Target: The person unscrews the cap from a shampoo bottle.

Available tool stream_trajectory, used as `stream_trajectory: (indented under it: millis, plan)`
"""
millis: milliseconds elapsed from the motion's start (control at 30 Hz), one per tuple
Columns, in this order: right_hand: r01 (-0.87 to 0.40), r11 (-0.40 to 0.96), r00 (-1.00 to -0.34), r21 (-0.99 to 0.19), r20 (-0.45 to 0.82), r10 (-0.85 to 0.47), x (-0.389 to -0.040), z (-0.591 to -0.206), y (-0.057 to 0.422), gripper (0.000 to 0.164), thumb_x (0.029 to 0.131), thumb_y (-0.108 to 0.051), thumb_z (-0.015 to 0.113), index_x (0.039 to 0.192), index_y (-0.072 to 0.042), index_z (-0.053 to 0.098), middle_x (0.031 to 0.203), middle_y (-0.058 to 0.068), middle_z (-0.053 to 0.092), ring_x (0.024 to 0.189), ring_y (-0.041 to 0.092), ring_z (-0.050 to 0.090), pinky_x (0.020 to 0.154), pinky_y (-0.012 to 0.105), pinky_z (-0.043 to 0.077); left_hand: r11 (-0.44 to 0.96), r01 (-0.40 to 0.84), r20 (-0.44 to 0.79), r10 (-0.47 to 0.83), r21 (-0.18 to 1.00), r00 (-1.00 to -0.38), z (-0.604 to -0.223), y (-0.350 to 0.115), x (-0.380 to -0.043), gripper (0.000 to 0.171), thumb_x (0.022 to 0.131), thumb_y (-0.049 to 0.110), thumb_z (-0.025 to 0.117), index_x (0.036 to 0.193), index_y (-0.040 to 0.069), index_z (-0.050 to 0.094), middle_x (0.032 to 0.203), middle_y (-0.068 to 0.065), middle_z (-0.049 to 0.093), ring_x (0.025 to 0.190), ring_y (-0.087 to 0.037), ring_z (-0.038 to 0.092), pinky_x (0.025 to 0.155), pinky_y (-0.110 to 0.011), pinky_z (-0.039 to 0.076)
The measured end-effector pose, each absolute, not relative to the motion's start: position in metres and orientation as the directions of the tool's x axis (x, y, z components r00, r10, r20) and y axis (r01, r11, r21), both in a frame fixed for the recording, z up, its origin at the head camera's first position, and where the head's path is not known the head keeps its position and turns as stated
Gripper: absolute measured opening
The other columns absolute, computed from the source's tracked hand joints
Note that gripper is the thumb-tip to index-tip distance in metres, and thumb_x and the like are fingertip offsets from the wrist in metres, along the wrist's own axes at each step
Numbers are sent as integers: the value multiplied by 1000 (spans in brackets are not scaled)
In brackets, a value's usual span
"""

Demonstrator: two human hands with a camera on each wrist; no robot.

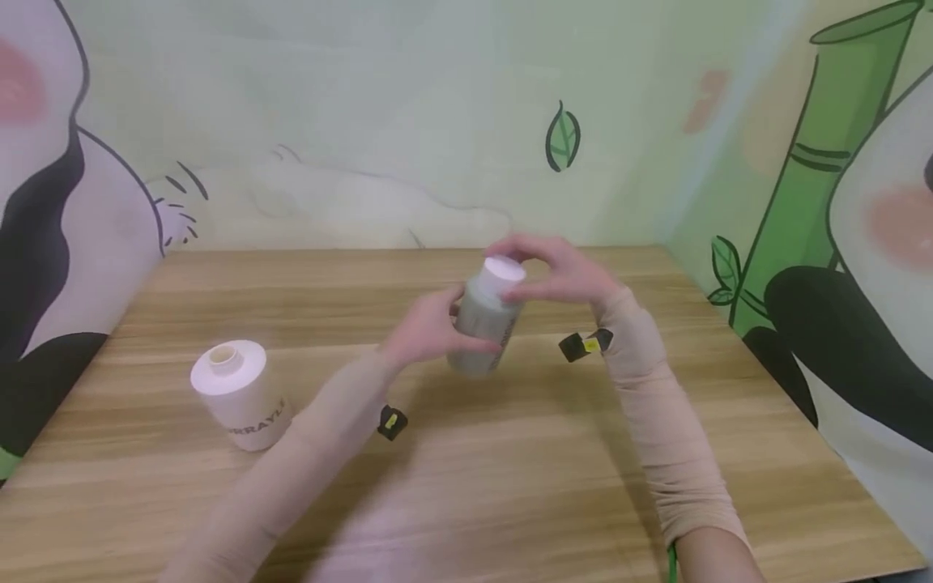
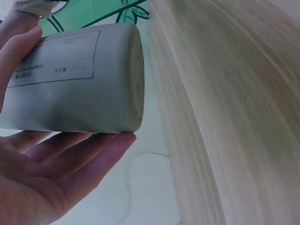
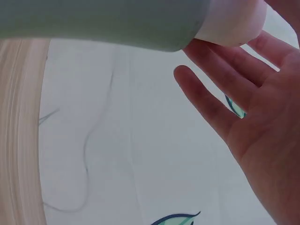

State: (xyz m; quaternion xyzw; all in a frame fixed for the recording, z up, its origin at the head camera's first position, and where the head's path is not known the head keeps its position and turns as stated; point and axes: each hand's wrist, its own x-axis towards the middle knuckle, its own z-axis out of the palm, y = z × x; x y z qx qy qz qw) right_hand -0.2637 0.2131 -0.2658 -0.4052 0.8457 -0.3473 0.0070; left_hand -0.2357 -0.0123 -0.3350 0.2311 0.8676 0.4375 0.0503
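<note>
A grey-green shampoo bottle (image 1: 482, 322) with a white cap (image 1: 504, 270) is tilted above the wooden table, its base showing in the left wrist view. My left hand (image 1: 430, 325) grips the bottle body (image 2: 75, 79), thumb on one side and fingers on the other. At the top, my right hand (image 1: 557, 271) holds the cap between thumb and fingers. The right wrist view shows the fingers (image 3: 225, 65) against the white cap (image 3: 232, 21). To the left on the table stands an open-necked white bottle (image 1: 244, 397) with dark lettering.
The wooden table (image 1: 510, 486) meets a wall (image 1: 350, 121) painted with pandas, leaves and bamboo. Small black devices with yellow marks (image 1: 392, 422) sit at both wrists. The white bottle stands close beside my left forearm.
</note>
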Motion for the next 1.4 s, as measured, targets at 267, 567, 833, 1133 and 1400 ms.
stream_trajectory:
  millis: [267,567,833,1133,1400]
  plan:
    - [-745,353,-585,-565,301,-753,-252,-271,199,52,79,-17,80,127,-13,61,122,1,66,113,14,59,103,43,44,524,378,101,481,763,-871,-335,-33,-216,82,65,39,88,134,19,50,124,-4,66,113,-24,64,93,-44,53]
    - [-796,297,-519,-528,341,-784,-241,-283,191,52,75,-11,82,123,-5,61,116,5,68,108,12,60,100,32,45,578,398,87,490,713,-868,-339,-48,-196,74,64,44,88,126,19,56,113,-1,69,101,-18,66,85,-37,55]
    - [-834,221,-445,-506,379,-812,-231,-289,187,50,72,-7,83,117,-2,61,111,6,67,106,9,58,98,27,45,603,391,50,501,696,-864,-337,-55,-181,77,64,46,87,129,19,54,110,0,69,96,-16,66,79,-33,55]
    - [-853,215,-417,-476,372,-829,-221,-293,181,52,71,-11,84,117,-4,61,113,8,67,108,12,59,98,28,47,586,388,28,529,711,-848,-339,-67,-171,75,64,41,88,127,16,55,110,-1,69,98,-18,66,82,-34,55]
    - [-878,167,-346,-449,354,-869,-216,-297,169,54,73,-14,83,120,-2,59,117,9,66,111,18,60,97,39,49,610,431,19,563,665,-826,-344,-84,-167,73,64,39,88,124,14,55,108,-1,68,96,-17,65,81,-33,54]
